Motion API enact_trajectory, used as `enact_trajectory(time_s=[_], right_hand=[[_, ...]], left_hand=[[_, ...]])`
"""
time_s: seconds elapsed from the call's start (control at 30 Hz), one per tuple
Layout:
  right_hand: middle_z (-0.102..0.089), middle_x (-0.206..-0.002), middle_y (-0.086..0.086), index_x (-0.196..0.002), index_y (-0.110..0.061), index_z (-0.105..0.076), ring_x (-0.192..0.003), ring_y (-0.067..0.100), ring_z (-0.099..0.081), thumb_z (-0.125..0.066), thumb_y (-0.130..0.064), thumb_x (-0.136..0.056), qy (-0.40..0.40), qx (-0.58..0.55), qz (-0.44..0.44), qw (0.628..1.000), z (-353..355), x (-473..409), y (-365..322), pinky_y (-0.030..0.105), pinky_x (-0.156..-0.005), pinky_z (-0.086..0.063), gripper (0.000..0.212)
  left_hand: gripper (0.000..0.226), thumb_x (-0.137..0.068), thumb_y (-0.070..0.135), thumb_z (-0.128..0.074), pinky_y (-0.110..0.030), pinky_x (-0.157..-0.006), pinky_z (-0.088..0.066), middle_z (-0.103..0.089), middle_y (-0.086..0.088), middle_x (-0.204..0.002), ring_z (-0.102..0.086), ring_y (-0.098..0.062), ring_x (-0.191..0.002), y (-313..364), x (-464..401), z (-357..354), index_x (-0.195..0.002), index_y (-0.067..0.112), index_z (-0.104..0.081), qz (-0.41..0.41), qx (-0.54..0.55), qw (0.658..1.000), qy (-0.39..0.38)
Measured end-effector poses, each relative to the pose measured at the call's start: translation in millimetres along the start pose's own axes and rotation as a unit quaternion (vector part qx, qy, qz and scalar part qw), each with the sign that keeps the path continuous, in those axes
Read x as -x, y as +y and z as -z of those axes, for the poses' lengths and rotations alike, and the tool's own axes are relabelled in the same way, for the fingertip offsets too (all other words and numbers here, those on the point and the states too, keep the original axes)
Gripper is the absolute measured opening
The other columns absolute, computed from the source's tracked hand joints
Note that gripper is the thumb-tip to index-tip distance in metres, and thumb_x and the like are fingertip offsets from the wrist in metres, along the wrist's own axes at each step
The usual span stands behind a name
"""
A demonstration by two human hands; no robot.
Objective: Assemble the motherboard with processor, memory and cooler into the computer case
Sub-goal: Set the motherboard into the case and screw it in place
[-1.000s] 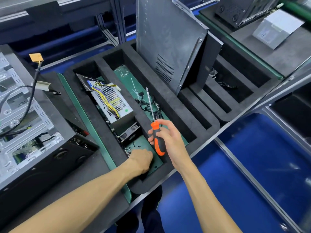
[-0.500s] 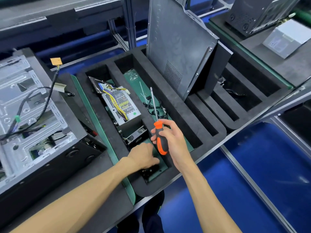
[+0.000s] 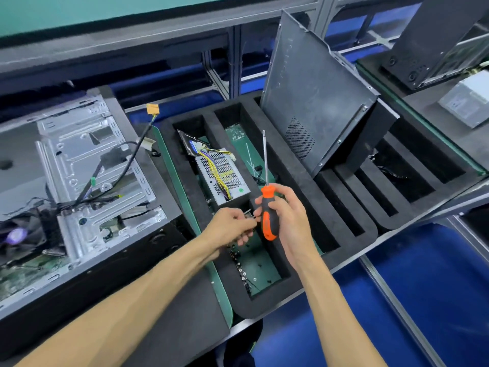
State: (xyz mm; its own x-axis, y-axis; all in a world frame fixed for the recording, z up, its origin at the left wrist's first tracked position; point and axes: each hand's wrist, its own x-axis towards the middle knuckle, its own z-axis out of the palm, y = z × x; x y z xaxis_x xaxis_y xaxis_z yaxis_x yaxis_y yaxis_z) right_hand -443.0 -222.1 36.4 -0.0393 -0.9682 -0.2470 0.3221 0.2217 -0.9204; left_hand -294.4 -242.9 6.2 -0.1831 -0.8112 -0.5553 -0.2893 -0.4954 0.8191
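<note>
Here the open black-and-silver metal computer case [image 3: 87, 186] lies on its side at the left, cables trailing across its bare steel tray. Just beside it sits a black foam tray [image 3: 299, 197] with slots. Above its near slot, the right hand [image 3: 288, 221] grips an orange-and-black screwdriver [image 3: 268, 207], shaft upward; the left hand [image 3: 230, 229] pinches something too small to identify.

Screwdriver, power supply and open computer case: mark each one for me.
screwdriver [image 3: 269, 219]: head view, on the orange-and-black handle.
power supply [image 3: 225, 176]: head view, on its perforated metal top.
computer case [image 3: 87, 154]: head view, on the bare metal inner panel.
</note>
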Motion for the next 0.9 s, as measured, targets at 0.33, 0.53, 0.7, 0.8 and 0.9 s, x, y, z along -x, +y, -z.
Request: enact_trajectory(time_s=[0.33,0.53,0.7,0.8,0.9], right_hand=[[-0.072,-0.094,0.016,-0.110,-0.017,-0.069,-0.075,0.027,-0.067,-0.051,-0.009,-0.084,0.006,-0.002,-0.020,1.000,-22,-8,6,0.046,-0.072,-0.056,0.033],[-0.072,-0.091,0.014,-0.109,-0.017,-0.068,-0.071,0.025,-0.066,-0.050,-0.009,-0.085,0.020,0.024,-0.012,0.999,-5,-7,6,0.033,-0.065,-0.056,0.031],[-0.071,-0.090,0.013,-0.115,-0.010,-0.062,-0.071,0.026,-0.064,-0.048,-0.009,-0.084,0.043,0.031,-0.032,0.998,16,-1,12,0.037,-0.068,-0.054,0.034],[-0.072,-0.089,0.012,-0.110,-0.016,-0.065,-0.070,0.024,-0.064,-0.051,-0.011,-0.081,0.041,0.033,-0.042,0.998,23,3,15,0.035,-0.067,-0.055,0.032],[-0.072,-0.088,0.011,-0.103,-0.023,-0.067,-0.069,0.022,-0.065,-0.054,-0.013,-0.079,0.034,0.032,-0.044,0.998,30,5,16,0.030,-0.065,-0.055,0.029]], left_hand=[[0.003,-0.085,-0.001,-0.060,-0.028,-0.050,-0.053,-0.072,-0.015,-0.072,-0.063,-0.021,-0.056,-4,11,31,-0.086,0.001,-0.063,-0.006,0.031,0.999,-0.007],[0.019,-0.085,0.003,-0.058,-0.029,-0.075,-0.059,-0.075,-0.007,-0.082,-0.070,-0.017,-0.069,-23,-5,13,-0.099,0.009,-0.069,-0.039,-0.204,0.978,0.017],[0.022,-0.086,0.005,-0.055,-0.041,-0.085,-0.053,-0.067,-0.017,-0.105,-0.064,-0.034,-0.099,-34,-19,-15,-0.107,0.003,-0.060,-0.083,-0.460,0.883,-0.033],[0.028,-0.088,0.002,-0.051,-0.045,-0.081,-0.052,-0.062,-0.022,-0.109,-0.063,-0.040,-0.099,-37,-32,-33,-0.116,0.000,-0.056,-0.103,-0.533,0.839,-0.039],[0.043,-0.089,0.000,-0.051,-0.042,-0.078,-0.050,-0.062,-0.017,-0.114,-0.063,-0.037,-0.104,-44,-45,-51,-0.132,0.006,-0.052,-0.095,-0.582,0.806,-0.045]])
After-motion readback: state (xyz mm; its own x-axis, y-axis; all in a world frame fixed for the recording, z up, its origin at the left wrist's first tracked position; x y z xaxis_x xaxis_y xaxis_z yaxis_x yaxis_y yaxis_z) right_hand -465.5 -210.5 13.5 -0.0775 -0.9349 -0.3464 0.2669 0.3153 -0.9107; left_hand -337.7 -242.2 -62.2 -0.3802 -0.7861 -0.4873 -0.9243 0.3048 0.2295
